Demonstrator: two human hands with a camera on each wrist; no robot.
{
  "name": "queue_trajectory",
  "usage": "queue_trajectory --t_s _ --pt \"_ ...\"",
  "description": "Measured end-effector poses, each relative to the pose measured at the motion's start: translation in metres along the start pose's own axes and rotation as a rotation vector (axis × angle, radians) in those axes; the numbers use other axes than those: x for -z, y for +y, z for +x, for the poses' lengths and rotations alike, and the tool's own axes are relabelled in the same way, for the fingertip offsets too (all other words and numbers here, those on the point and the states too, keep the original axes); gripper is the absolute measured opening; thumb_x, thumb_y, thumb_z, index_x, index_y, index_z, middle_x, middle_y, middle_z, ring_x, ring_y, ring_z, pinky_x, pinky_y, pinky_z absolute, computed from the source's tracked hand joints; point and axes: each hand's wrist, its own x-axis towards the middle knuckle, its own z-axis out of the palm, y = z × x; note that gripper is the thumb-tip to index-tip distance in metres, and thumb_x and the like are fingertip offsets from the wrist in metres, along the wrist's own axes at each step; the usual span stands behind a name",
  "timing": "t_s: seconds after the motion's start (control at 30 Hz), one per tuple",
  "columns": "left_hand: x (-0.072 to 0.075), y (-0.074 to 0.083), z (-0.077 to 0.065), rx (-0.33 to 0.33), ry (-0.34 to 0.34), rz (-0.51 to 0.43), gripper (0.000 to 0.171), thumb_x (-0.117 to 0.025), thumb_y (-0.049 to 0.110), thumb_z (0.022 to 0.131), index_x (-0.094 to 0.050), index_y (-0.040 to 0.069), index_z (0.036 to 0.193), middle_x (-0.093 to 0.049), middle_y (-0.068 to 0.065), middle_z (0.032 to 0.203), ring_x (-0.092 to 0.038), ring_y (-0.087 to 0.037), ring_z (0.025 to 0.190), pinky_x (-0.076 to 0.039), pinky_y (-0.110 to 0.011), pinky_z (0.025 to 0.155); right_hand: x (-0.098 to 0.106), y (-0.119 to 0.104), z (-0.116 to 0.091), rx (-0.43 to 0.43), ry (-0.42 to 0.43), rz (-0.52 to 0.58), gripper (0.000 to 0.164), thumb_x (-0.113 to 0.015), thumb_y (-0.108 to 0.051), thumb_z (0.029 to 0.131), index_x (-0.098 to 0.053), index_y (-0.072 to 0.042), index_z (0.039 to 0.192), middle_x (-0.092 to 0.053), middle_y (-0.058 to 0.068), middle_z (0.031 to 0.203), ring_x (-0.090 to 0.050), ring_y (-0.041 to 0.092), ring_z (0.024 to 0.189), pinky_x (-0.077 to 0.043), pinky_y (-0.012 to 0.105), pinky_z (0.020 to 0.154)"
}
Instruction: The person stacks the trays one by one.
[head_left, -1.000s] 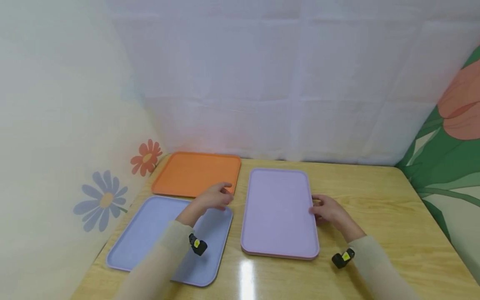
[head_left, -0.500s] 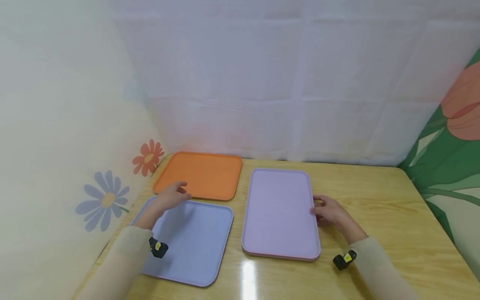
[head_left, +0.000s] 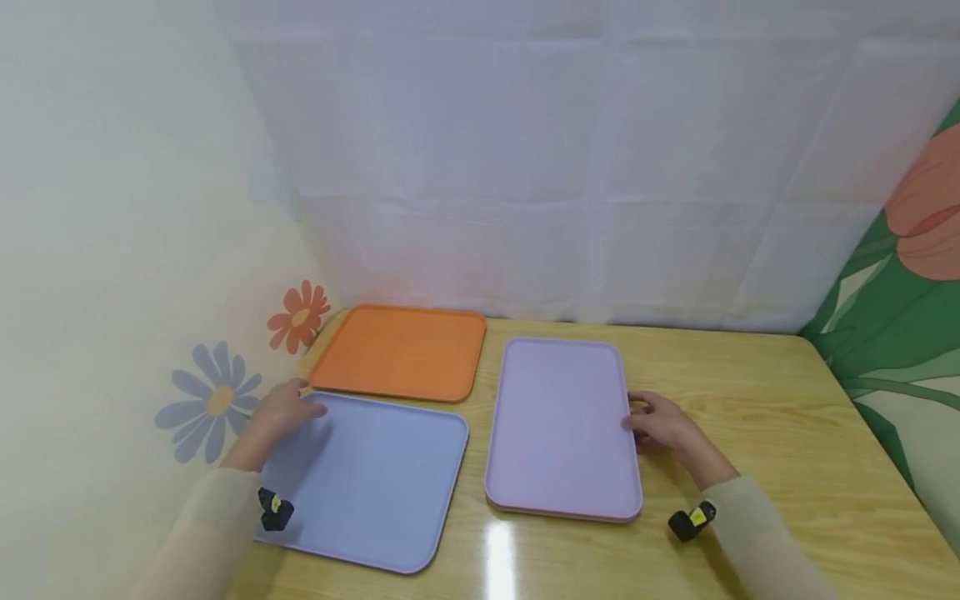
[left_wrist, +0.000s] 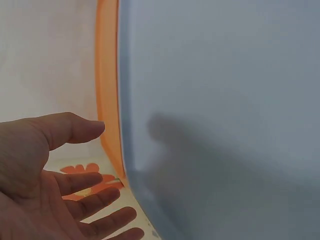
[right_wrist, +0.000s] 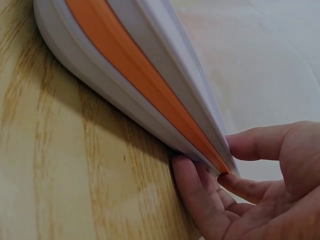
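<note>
My left hand (head_left: pixel 279 410) hovers with relaxed fingers over the far left corner of a blue tray (head_left: pixel 375 483). In the left wrist view the left thumb and fingers (left_wrist: pixel 112 202) are spread and hold nothing; the hand's shadow falls on the blue tray (left_wrist: pixel 225 75). To the right lies a stack of trays with a lilac tray (head_left: pixel 564 425) on top. My right hand (head_left: pixel 660 421) grips the right edge of the stack. In the right wrist view the thumb presses the top rim and fingertips sit at the lower edges, with an orange tray (right_wrist: pixel 135 75) between paler ones.
Behind the blue tray lies another orange tray (head_left: pixel 401 352), close to the back wall. The wooden table (head_left: pixel 750 400) stretches to the right of the stack. A patterned wall with flowers (head_left: pixel 217 400) borders the left side, and leaf-patterned cloth the right.
My left hand has moved left across the blue tray, from near its far right corner to its far left corner. The right hand stays at the stack's edge.
</note>
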Motion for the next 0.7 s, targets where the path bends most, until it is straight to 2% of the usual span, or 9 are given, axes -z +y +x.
queue_trajectory --t_s 0.07,0.27,0.43,0.57,0.7 --pt "0.0 -0.006 0.0 0.016 0.009 0.025 0.076 -0.063 0.025 0.095 -0.028 -0.022 0.143 -0.036 -0.046 0.138 -0.04 -0.059 0.125 -0.037 -0.068 0.105 0.0 0.0 0.0 0.005 -0.001 0.005 0.064 -0.063 -0.006 0.096 -0.034 0.005 0.152 -0.059 0.027 0.124 -0.065 0.028 0.097 -0.06 0.041 0.079" --pt "-0.003 -0.022 0.0 0.012 0.033 0.108 0.074 -0.064 0.025 0.092 -0.031 -0.025 0.135 -0.039 -0.049 0.127 -0.042 -0.061 0.116 -0.039 -0.069 0.102 0.0 -0.001 0.0 0.018 -0.005 0.01 0.065 -0.063 -0.005 0.095 -0.033 0.006 0.152 -0.06 0.025 0.12 -0.065 0.026 0.094 -0.06 0.04 0.077" --pt "-0.005 -0.028 -0.003 0.032 0.002 0.112 0.071 -0.063 0.024 0.093 -0.032 -0.026 0.134 -0.041 -0.049 0.126 -0.043 -0.061 0.116 -0.04 -0.068 0.102 -0.001 -0.003 -0.002 0.017 -0.005 0.018 0.065 -0.063 -0.004 0.094 -0.033 0.006 0.151 -0.06 0.025 0.12 -0.065 0.025 0.092 -0.06 0.04 0.077" --pt "-0.006 -0.03 -0.007 0.041 -0.004 0.111 0.066 -0.064 0.022 0.093 -0.037 -0.026 0.128 -0.047 -0.046 0.119 -0.05 -0.057 0.108 -0.044 -0.067 0.098 -0.001 -0.003 -0.003 0.01 -0.002 0.018 0.064 -0.063 -0.004 0.095 -0.034 0.006 0.152 -0.06 0.025 0.12 -0.065 0.026 0.094 -0.06 0.04 0.077" --pt "-0.005 -0.032 -0.011 0.015 -0.003 0.146 0.055 -0.062 0.018 0.091 -0.047 -0.025 0.121 -0.053 -0.042 0.11 -0.052 -0.052 0.1 -0.045 -0.066 0.095 -0.001 -0.001 -0.002 -0.004 0.005 0.011 0.064 -0.063 -0.006 0.096 -0.035 0.004 0.152 -0.058 0.026 0.125 -0.065 0.029 0.1 -0.06 0.04 0.079"
